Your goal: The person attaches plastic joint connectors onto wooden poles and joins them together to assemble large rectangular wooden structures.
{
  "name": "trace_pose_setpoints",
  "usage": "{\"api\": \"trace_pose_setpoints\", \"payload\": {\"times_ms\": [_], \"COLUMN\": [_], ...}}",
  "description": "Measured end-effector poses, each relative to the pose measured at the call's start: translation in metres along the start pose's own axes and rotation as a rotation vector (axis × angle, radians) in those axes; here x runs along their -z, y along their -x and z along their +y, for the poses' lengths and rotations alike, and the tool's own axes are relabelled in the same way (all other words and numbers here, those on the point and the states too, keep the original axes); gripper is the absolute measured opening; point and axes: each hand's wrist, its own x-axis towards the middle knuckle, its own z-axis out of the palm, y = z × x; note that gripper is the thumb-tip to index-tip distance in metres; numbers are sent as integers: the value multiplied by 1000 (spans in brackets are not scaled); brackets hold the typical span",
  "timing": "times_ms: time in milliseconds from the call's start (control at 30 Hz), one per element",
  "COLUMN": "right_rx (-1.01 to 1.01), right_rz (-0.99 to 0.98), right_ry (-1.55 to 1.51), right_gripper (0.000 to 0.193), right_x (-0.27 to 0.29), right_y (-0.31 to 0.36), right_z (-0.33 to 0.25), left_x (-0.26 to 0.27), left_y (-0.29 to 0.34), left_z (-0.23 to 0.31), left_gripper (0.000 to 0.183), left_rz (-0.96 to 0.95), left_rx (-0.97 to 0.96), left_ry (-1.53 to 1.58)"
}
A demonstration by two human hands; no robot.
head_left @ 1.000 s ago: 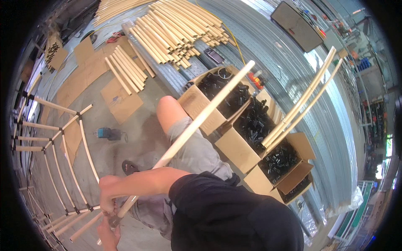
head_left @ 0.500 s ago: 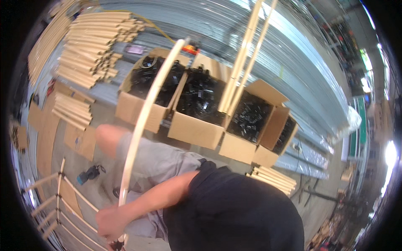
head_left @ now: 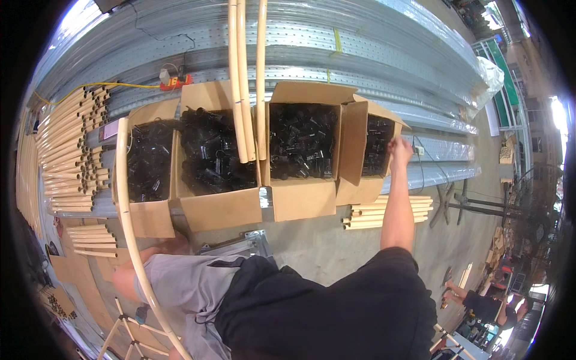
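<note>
While the right hand (head_left: 400, 146) reaches the rightmost brown cardboard box (head_left: 373, 153) of black parts, fingers at its rim, grip indiscernible.

1. You work in bright, even daylight; glare blows out the opening far right of the cardboard boxes (head_left: 282, 180).
2. Shadows stay soft.
3. Fisheye bends the wooden pole (head_left: 129, 228); corners go black.

Concrete floor (head_left: 312, 246), long grey perforated metal sheets (head_left: 360, 54), daylight at right.

The person wears a black short-sleeved shirt (head_left: 336, 312) and grey shorts (head_left: 186, 294).
</note>
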Motion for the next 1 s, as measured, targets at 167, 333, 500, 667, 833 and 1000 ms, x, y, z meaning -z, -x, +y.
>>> {"api": "trace_pose_setpoints", "payload": {"times_ms": [167,333,500,667,833,1000], "right_rx": [-485,-407,-441,-739,-776,-830], "right_rz": [113,62,-462,-182,-60,-112], "right_ry": [105,157,-40,-84,-263,-388], "right_gripper": [16,32,66,66,62,51], "right_x": [73,35,90,41,53,58], "right_y": [-43,-72,-123,-84,-96,-61], "right_z": [147,192,210,191,187,158], "left_x": [-5,-33,-14,-24,-49,-72], "left_y": [-16,-9,-43,25,52,51], "left_z": [-5,-62,17,-5,10,15], "left_gripper": [48,50,33,28,28,22], "left_rz": [-2,-29,-134,-81,55,181], "left_rx": [36,34,47,144,180,134], "left_ry": [-102,-151,-342,-294,-177,-19]}}
